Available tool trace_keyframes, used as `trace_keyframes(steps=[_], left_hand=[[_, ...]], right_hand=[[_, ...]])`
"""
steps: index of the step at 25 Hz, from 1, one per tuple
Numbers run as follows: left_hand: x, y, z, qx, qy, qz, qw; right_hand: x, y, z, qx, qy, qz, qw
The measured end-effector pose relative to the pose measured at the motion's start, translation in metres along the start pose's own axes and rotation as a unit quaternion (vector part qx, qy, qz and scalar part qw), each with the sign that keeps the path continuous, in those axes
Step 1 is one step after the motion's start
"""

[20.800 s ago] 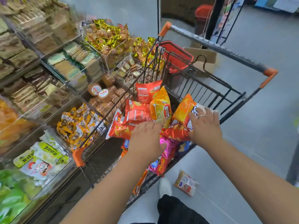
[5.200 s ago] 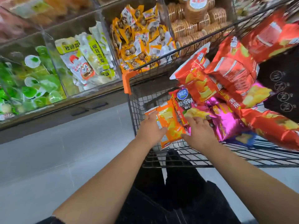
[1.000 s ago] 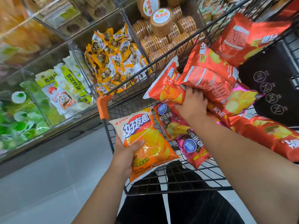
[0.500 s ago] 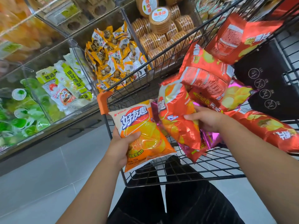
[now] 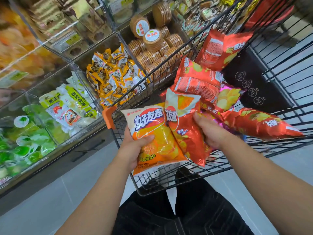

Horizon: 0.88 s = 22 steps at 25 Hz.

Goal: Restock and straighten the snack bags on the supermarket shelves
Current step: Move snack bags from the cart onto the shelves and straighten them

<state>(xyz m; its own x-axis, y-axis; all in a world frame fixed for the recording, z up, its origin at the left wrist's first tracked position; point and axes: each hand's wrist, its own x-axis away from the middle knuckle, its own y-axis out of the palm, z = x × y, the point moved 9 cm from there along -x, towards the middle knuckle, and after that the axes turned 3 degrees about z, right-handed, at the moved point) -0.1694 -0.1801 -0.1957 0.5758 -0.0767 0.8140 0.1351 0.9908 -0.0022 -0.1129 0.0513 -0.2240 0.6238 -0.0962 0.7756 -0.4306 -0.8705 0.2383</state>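
Observation:
My left hand [image 5: 133, 146] grips an orange and white chip bag [image 5: 152, 133] by its left edge, thumb across the front. My right hand [image 5: 211, 133] grips a red chip bag [image 5: 184, 129], held upright right beside the orange one, over the near end of the wire shopping cart [image 5: 169, 185]. More red chip bags [image 5: 198, 82] lie heaped in the cart, with a pink and yellow bag [image 5: 228, 97] partly buried and a long red bag [image 5: 259, 122] lying to the right.
Clear shelf bins stand to the left: orange wrapped snacks [image 5: 111, 75], round biscuit packs [image 5: 152, 46], green and white packets [image 5: 67, 102], green jelly cups [image 5: 22, 141]. The cart's orange corner [image 5: 108, 117] nearly touches the bins. A black bag [image 5: 252, 83] lies in the cart. Grey floor is below.
My right hand pulled the red bag out of the heap and brought it upright beside the orange bag. My left hand keeps its hold on the orange bag.

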Motion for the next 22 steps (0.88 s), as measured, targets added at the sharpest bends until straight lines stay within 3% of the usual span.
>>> trace_keyframes(steps=[2,4,7,14,22], left_hand=[[0.005,0.003,0.01,-0.032,0.02,-0.017,0.999],[0.011,0.005,0.02,-0.073,0.041,-0.026,0.996],[0.021,0.011,0.039,-0.129,0.103,-0.042,0.985],[0.06,0.03,0.057,-0.171,0.17,-0.126,0.962],[0.139,0.082,0.065,-0.22,0.196,-0.265,0.918]], right_hand=[[0.024,0.013,0.0,0.036,-0.015,-0.034,0.999],[0.044,0.021,-0.003,0.153,-0.073,-0.04,0.985],[0.066,0.021,-0.007,0.291,-0.144,0.083,0.942],[0.145,0.014,0.003,0.07,-0.239,0.316,0.916],[0.269,-0.07,0.032,-0.21,-0.301,0.336,0.867]])
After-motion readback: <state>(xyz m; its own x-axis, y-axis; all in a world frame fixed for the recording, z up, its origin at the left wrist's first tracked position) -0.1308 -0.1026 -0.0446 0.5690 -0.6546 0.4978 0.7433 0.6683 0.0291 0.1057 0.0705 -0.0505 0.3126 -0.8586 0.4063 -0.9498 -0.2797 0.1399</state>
